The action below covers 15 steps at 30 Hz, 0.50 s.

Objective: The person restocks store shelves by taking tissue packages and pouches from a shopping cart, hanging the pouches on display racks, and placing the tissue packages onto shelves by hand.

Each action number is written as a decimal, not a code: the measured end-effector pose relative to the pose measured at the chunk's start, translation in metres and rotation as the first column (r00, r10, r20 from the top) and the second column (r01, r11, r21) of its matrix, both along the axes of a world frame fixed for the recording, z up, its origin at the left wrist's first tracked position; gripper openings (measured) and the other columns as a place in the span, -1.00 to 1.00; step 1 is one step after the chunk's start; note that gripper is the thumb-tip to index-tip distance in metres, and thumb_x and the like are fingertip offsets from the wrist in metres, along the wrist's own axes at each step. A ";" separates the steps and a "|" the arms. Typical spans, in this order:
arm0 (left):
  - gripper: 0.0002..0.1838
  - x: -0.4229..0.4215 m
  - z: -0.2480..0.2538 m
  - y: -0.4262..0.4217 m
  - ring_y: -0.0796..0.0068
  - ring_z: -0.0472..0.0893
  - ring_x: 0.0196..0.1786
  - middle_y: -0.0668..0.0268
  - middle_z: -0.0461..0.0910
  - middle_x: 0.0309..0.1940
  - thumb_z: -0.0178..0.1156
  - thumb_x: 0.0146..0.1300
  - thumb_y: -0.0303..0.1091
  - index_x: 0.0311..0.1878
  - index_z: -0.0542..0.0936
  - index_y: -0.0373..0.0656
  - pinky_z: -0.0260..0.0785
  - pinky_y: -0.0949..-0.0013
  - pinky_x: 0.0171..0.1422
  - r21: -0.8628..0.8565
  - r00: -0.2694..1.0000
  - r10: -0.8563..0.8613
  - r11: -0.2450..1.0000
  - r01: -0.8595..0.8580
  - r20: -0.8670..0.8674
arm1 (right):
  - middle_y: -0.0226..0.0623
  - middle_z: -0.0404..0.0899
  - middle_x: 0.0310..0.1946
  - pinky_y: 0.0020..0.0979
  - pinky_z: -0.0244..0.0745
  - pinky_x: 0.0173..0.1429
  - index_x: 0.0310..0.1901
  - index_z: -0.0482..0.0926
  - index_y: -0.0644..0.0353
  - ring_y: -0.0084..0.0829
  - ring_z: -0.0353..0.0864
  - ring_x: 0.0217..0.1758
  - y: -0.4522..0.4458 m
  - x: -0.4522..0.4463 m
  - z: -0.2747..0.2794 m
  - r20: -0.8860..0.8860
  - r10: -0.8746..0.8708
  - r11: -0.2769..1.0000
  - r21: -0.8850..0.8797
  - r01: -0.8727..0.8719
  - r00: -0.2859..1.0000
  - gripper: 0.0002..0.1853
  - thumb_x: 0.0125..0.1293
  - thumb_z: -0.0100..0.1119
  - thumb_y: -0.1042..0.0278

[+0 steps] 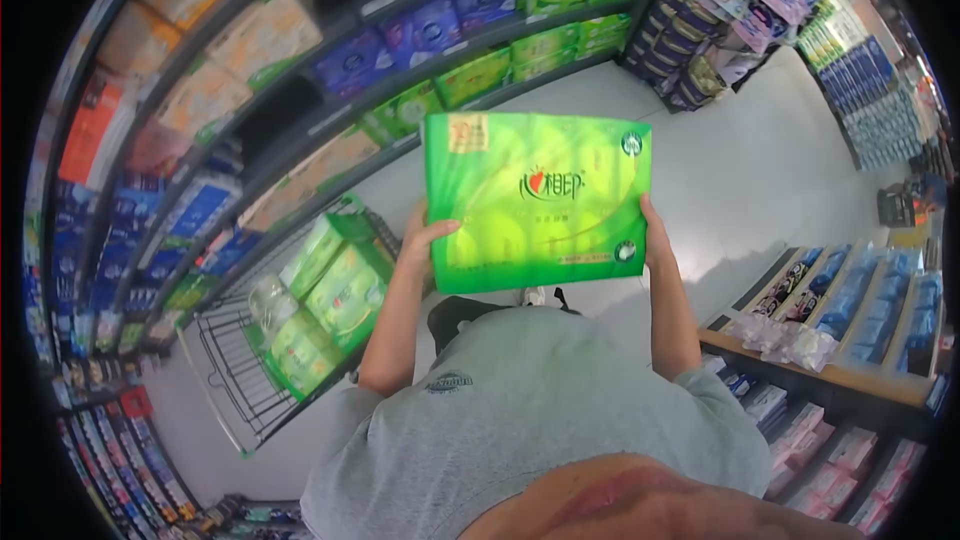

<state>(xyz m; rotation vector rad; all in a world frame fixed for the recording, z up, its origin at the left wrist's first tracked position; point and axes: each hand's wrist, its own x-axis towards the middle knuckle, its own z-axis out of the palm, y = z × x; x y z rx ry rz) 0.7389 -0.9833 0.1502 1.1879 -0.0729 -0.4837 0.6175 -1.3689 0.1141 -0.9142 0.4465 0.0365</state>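
A large green pack of toilet rolls, printed with a red heart logo, is held up in front of my chest, its face toward me. My left hand grips its left edge, the thumb lying on the front. On the opposite edge, my right hand is closed round the side, with most fingers hidden behind the pack. To the left stands a wire shopping cart with several green packs inside.
Shelves with purple packs and green packs curve along the far and left sides. Hanging goods are at the back right. A display rack stands at my right. Grey floor lies between.
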 end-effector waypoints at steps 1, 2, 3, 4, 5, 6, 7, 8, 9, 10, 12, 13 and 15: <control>-0.28 0.002 -0.001 -0.028 0.27 0.60 0.00 0.07 0.55 0.00 0.33 -0.03 -0.37 0.23 0.33 -0.42 0.45 0.29 0.13 0.027 0.997 -0.055 0.998 0.057 -0.059 | -0.12 0.49 0.17 -0.30 0.44 0.24 0.28 0.33 0.34 -0.28 0.52 0.19 -0.020 -0.017 -0.003 -0.027 -0.047 0.999 0.005 0.047 0.999 -0.35 0.42 0.03 -0.09; -0.28 0.006 -0.005 -0.052 0.30 0.59 0.01 0.06 0.54 0.03 0.30 -0.02 -0.35 0.24 0.32 -0.42 0.44 0.32 0.13 0.054 0.987 -0.107 0.992 0.114 -0.124 | -0.11 0.51 0.15 -0.31 0.46 0.22 0.26 0.34 0.34 -0.27 0.55 0.16 -0.036 -0.030 -0.006 -0.060 -0.094 0.995 0.011 0.094 0.994 -0.37 0.42 0.03 -0.06; -0.28 0.013 -0.011 -0.072 0.30 0.59 0.01 0.06 0.54 0.03 0.30 -0.02 -0.35 0.24 0.32 -0.42 0.44 0.32 0.13 0.054 0.985 -0.123 0.990 0.130 -0.121 | -0.11 0.51 0.15 -0.31 0.46 0.22 0.26 0.34 0.34 -0.27 0.55 0.16 -0.050 -0.039 -0.010 -0.057 -0.110 0.994 0.012 0.111 0.992 -0.37 0.42 0.03 -0.06; -0.25 0.016 -0.022 -0.072 0.24 0.58 0.02 0.01 0.52 0.03 0.34 -0.02 -0.35 0.24 0.30 -0.44 0.44 0.28 0.13 0.083 0.977 -0.158 0.982 0.171 -0.143 | -0.11 0.53 0.12 -0.31 0.47 0.20 0.24 0.36 0.35 -0.28 0.57 0.12 -0.042 -0.048 -0.022 -0.081 -0.146 0.988 0.030 0.149 0.986 -0.39 0.41 0.05 -0.04; -0.23 0.024 -0.024 -0.087 0.18 0.57 0.03 -0.05 0.50 0.03 0.38 -0.02 -0.35 0.24 0.28 -0.46 0.44 0.23 0.12 0.111 0.965 -0.189 0.971 0.211 -0.181 | -0.11 0.55 0.09 -0.31 0.49 0.17 0.22 0.38 0.35 -0.28 0.59 0.09 -0.049 -0.050 -0.023 -0.120 -0.178 0.982 0.048 0.185 0.977 -0.41 0.41 0.06 -0.02; -0.29 0.031 -0.025 -0.100 0.24 0.59 0.01 0.01 0.52 0.01 0.32 0.01 -0.32 0.22 0.32 -0.45 0.46 0.29 0.13 0.174 0.964 -0.211 0.955 0.238 -0.160 | -0.13 0.58 0.05 -0.33 0.51 0.14 0.19 0.41 0.35 -0.29 0.61 0.05 -0.055 -0.050 -0.025 -0.141 -0.213 0.972 0.067 0.224 0.967 -0.44 0.41 0.07 -0.01; -0.29 0.040 -0.022 -0.109 0.24 0.59 0.01 0.01 0.52 0.01 0.32 0.01 -0.32 0.22 0.32 -0.45 0.46 0.29 0.13 0.179 0.962 -0.223 0.951 0.250 -0.161 | -0.13 0.58 0.05 -0.33 0.51 0.14 0.19 0.41 0.35 -0.29 0.61 0.05 -0.057 -0.046 -0.023 -0.142 -0.225 0.969 0.072 0.237 0.964 -0.44 0.41 0.07 -0.01; -0.29 0.051 -0.021 -0.120 0.23 0.59 0.02 0.01 0.52 0.02 0.31 0.02 -0.32 0.23 0.31 -0.45 0.47 0.27 0.13 0.179 0.957 -0.210 0.952 0.247 -0.201 | -0.13 0.58 0.05 -0.34 0.51 0.12 0.19 0.41 0.36 -0.30 0.61 0.04 -0.062 -0.040 -0.022 -0.137 -0.230 0.965 0.100 0.244 0.964 -0.44 0.40 0.08 0.00; -0.29 0.061 -0.019 -0.134 0.22 0.59 0.03 0.00 0.52 0.03 0.31 0.03 -0.31 0.24 0.31 -0.44 0.47 0.26 0.14 0.176 0.950 -0.196 0.954 0.242 -0.243 | -0.13 0.58 0.04 -0.34 0.52 0.11 0.19 0.41 0.36 -0.30 0.61 0.03 -0.069 -0.033 -0.022 -0.136 -0.234 0.960 0.124 0.251 0.963 -0.44 0.39 0.09 0.01; -0.29 0.073 -0.015 -0.148 0.22 0.59 0.03 0.00 0.52 0.03 0.31 0.03 -0.31 0.24 0.31 -0.44 0.47 0.26 0.14 0.174 0.946 -0.206 0.952 0.253 -0.249 | -0.13 0.58 0.04 -0.34 0.52 0.11 0.19 0.41 0.36 -0.30 0.61 0.03 -0.080 -0.024 -0.023 -0.141 -0.243 0.958 0.122 0.261 0.960 -0.44 0.39 0.09 0.01; -0.30 0.092 -0.013 -0.170 0.22 0.59 0.04 0.00 0.52 0.06 0.30 0.08 -0.26 0.26 0.32 -0.41 0.48 0.24 0.14 0.127 0.937 -0.204 0.961 0.248 -0.283 | -0.12 0.58 0.03 -0.36 0.52 0.09 0.18 0.41 0.37 -0.31 0.62 0.02 -0.097 -0.011 -0.039 -0.122 -0.274 0.952 0.108 0.287 0.954 -0.44 0.38 0.11 0.03; -0.30 0.107 -0.018 -0.180 0.22 0.59 0.04 0.00 0.52 0.06 0.30 0.08 -0.26 0.26 0.32 -0.41 0.48 0.24 0.14 0.121 0.933 -0.211 0.960 0.254 -0.290 | -0.12 0.58 0.03 -0.36 0.52 0.09 0.18 0.41 0.37 -0.31 0.62 0.02 -0.107 0.000 -0.037 -0.129 -0.280 0.950 0.102 0.294 0.951 -0.44 0.38 0.11 0.03; -0.32 0.147 -0.036 -0.204 0.24 0.58 0.03 -0.02 0.51 0.04 0.30 0.15 -0.20 0.23 0.33 -0.43 0.48 0.23 0.08 -0.003 0.922 -0.278 0.958 0.288 -0.269 | -0.11 0.59 0.00 -0.37 0.52 0.08 0.17 0.41 0.39 -0.33 0.62 -0.01 -0.133 0.033 -0.031 -0.120 -0.298 0.952 0.035 0.304 0.947 -0.44 0.36 0.13 0.04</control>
